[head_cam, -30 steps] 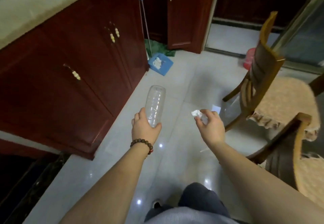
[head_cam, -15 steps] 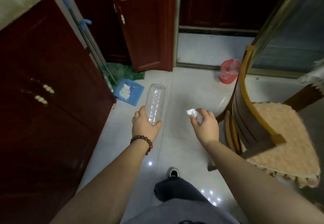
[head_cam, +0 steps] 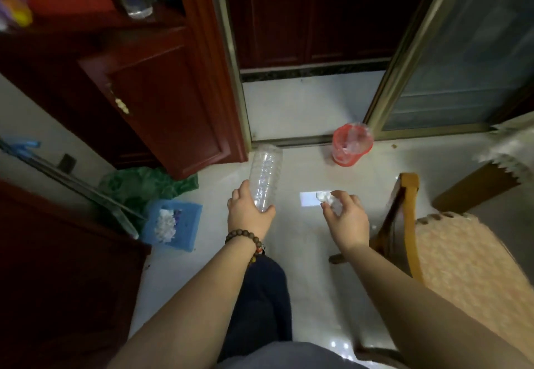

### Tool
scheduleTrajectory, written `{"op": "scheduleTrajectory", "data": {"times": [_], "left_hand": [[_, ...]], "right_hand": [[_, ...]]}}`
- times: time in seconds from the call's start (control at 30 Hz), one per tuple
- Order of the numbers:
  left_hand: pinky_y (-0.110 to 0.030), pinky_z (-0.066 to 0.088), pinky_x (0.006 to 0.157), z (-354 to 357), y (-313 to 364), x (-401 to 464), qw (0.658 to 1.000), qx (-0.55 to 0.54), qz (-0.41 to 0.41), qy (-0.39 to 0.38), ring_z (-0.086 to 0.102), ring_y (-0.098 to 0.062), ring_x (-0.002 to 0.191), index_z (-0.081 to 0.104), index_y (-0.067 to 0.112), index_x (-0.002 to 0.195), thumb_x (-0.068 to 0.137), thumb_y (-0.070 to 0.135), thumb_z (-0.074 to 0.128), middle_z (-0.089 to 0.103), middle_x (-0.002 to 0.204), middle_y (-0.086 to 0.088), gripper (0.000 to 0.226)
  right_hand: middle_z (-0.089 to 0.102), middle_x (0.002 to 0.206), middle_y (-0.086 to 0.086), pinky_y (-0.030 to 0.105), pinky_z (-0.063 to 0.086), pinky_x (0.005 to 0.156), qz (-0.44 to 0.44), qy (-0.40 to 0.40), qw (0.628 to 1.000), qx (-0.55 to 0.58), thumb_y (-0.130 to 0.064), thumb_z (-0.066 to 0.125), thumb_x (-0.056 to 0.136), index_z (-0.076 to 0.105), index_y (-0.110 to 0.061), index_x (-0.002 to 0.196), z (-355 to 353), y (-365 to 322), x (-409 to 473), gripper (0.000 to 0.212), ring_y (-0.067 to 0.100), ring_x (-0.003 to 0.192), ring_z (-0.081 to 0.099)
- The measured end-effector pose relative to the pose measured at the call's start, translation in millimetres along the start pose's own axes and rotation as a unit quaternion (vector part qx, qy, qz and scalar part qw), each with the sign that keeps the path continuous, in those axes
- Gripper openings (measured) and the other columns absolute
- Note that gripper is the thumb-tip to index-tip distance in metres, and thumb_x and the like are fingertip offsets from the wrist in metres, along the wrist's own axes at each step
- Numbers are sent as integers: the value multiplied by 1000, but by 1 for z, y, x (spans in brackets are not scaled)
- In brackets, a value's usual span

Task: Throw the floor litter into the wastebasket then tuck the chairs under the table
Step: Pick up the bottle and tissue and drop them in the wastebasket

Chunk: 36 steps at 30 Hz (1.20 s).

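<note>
I was in the litter-carrying step: my left hand gripped the clear plastic bottle near its lower end, fingers wrapped round it, and my right hand pinched a crumpled white scrap at the fingertips. The red wastebasket stood ahead on the tiled floor, by the sliding door's track, well apart from both hands. As I judged it, the next move called for closing in and releasing both pieces over its rim; the wooden chair on my right waited untucked.
</note>
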<state>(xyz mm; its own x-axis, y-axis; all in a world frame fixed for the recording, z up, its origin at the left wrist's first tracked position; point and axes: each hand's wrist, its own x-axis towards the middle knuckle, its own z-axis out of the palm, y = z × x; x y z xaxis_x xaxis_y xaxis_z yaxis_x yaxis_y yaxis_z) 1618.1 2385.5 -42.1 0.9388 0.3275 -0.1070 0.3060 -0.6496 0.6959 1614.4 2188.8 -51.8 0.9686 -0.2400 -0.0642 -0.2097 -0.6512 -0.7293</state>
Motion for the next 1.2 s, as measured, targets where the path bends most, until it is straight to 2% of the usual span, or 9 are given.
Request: {"op": "scheduleTrajectory", "data": {"times": [0.1,0.3,0.5,0.63,0.73,0.9,1.1,1.2], "left_hand": [[-39,49,87,17,16,87,999,1,25,-25,46,-26,111,42,19,133,73,30,70,50,119,-6,66],[-37,47,88,40,66,245,991,50,77,-95,46,-29,115,43,19,133,72,29,71,51,121,-8,68],[-38,46,92,96,124,344,976,68,122,-170,49,-33,114,43,16,133,69,29,72,53,123,-11,71],[-39,49,89,150,156,386,958,81,153,-227,49,-30,114,42,19,134,70,28,72,52,121,-9,72],[-38,49,89,194,177,417,944,98,171,-263,48,-28,116,40,19,137,70,27,72,52,124,-8,74],[-40,51,86,278,212,475,913,168,192,-319,50,-28,112,39,18,134,72,31,72,51,124,-8,71],[-44,56,78,389,234,544,874,252,147,-388,57,-29,102,40,21,126,70,43,69,56,115,-5,67],[-43,56,80,454,230,578,851,291,112,-423,58,-27,102,43,24,124,65,48,68,59,113,-2,68]], "right_hand": [[56,113,14,37,45,83,35,13,999,0,-25,61,89,60,-14,113,23,-11,72,27,35,98,57],[56,107,16,37,43,78,121,63,991,-5,-22,63,86,61,-13,109,38,-40,203,25,39,93,57],[55,112,13,34,42,76,214,121,969,1,-25,61,88,60,-15,113,31,-33,283,27,35,93,58],[56,113,11,37,45,78,263,152,953,4,-27,61,88,60,-16,113,27,-10,329,27,34,93,59],[56,114,11,34,42,75,300,166,939,9,-27,61,88,60,-16,113,25,14,368,27,35,91,59],[55,117,11,34,44,79,360,168,917,32,-30,59,90,59,-16,115,26,64,446,28,33,91,59],[56,112,9,28,40,73,402,166,899,51,-29,60,89,61,-16,111,27,123,530,26,29,87,58],[56,105,6,27,39,72,407,172,896,47,-28,62,88,61,-17,110,39,158,566,24,22,80,53]]}}
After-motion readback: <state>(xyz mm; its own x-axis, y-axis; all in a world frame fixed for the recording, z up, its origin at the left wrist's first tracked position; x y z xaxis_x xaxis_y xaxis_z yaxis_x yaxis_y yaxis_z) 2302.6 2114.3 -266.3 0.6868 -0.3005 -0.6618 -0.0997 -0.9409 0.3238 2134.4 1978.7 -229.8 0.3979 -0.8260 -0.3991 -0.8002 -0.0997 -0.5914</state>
